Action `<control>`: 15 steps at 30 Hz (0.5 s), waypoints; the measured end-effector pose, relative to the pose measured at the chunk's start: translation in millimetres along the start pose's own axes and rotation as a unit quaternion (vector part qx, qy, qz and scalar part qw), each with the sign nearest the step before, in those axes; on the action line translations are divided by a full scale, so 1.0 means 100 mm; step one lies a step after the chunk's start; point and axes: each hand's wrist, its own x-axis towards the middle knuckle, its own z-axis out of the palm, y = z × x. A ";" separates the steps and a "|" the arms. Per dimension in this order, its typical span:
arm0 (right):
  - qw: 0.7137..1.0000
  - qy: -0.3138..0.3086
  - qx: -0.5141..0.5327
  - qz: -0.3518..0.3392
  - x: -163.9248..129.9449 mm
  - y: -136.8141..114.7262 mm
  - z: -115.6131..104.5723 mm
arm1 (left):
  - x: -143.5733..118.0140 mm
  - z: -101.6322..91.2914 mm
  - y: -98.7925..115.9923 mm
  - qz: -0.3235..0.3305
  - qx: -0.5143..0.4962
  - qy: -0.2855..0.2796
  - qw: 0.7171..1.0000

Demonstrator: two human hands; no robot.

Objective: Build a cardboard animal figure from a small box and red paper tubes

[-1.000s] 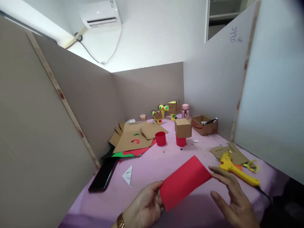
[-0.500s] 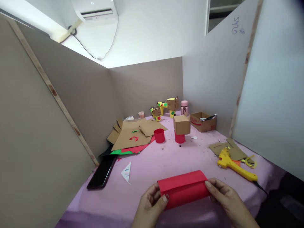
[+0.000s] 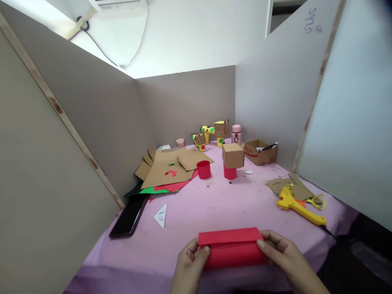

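So the red paper (image 3: 232, 248) was a flat sheet held up at a slant a second ago, and now it's curled over on itself into a fat roll lying crossways at the near edge of the bench (image 3: 214, 204). The top flap has come over and overlaps the lower layer, so you can see a seam line running along the length. Looks to me like the tube shape is basically formed and it's just being held closed at this point.

Left hand (image 3: 190, 265) is at the left end of the roll, thumb on top pressing the flap down, fingers (image 3: 204, 249) narrow and wrapped round the end. Right hand (image 3: 288, 261) mirrors it on the right end, fingertip on the top edge, the rest cupped behind the paper. Both are gripping the roll, both wrists coming in low from the near edge, palms turned in toward each other.

Other stuff around: yellow glue gun (image 3: 295, 204) lying toward the right edge on some cardboard scraps, well apart from the hands. Two little red paper tubes (image 3: 203, 169) mid-bench, one with a cardboard cube (image 3: 233, 155) sitting on it. Pile of cardboard sheets (image 3: 168, 169) toward the far left corner, and a dark phone (image 3: 128, 216) by the left edge.
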 end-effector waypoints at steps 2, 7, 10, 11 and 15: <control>1.000 -0.009 0.012 -0.012 -0.01 0.01 0.02 | -0.01 0.01 -0.01 0.002 0.002 0.006 1.000; 0.997 0.001 -0.053 -0.049 0.00 0.03 0.03 | -0.01 0.02 -0.03 0.009 0.004 0.007 1.000; 0.994 -0.001 -0.092 -0.058 0.03 0.03 0.03 | -0.02 0.03 -0.03 -0.003 0.010 0.018 1.000; 0.993 0.002 -0.101 -0.061 0.04 0.03 0.02 | -0.02 0.03 -0.03 -0.008 0.014 0.021 1.000; 0.988 0.017 -0.135 -0.067 0.08 0.06 0.03 | -0.07 0.03 -0.02 -0.010 0.049 0.045 0.998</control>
